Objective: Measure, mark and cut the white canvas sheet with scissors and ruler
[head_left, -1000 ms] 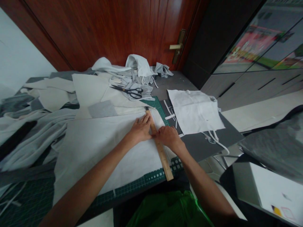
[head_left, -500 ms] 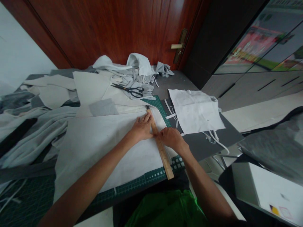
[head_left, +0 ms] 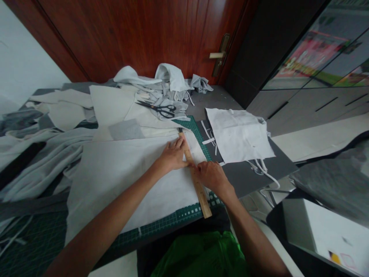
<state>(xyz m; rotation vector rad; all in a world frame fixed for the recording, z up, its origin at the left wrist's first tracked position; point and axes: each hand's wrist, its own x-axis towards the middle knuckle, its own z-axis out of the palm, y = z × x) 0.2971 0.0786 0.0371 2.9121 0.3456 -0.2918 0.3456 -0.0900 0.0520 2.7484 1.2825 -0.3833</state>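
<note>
A wooden ruler (head_left: 198,188) lies slantwise across a large white cloth (head_left: 121,177) near its right end. My left hand (head_left: 173,154) rests flat on the cloth and the ruler's upper half, fingers stretched out and pressing down. Just right of the ruler, my right hand (head_left: 211,175) is closed in a fist with its knuckles up, close against the ruler's edge. Whatever it holds is hidden by its fingers. Beneath the cloth, a green cutting mat (head_left: 158,226) shows along the front edge and at the upper right.
Black-handled scissors (head_left: 161,109) lie on cloth scraps behind the ruler. Heaped pale fabric (head_left: 57,154) covers the left side, with a long black object (head_left: 21,163) on it. A folded white cloth piece (head_left: 240,134) with cords lies right. A white box (head_left: 331,231) stands lower right.
My right hand has slid a short way toward my body along the ruler's right edge. My left hand and the ruler have stayed in place.
</note>
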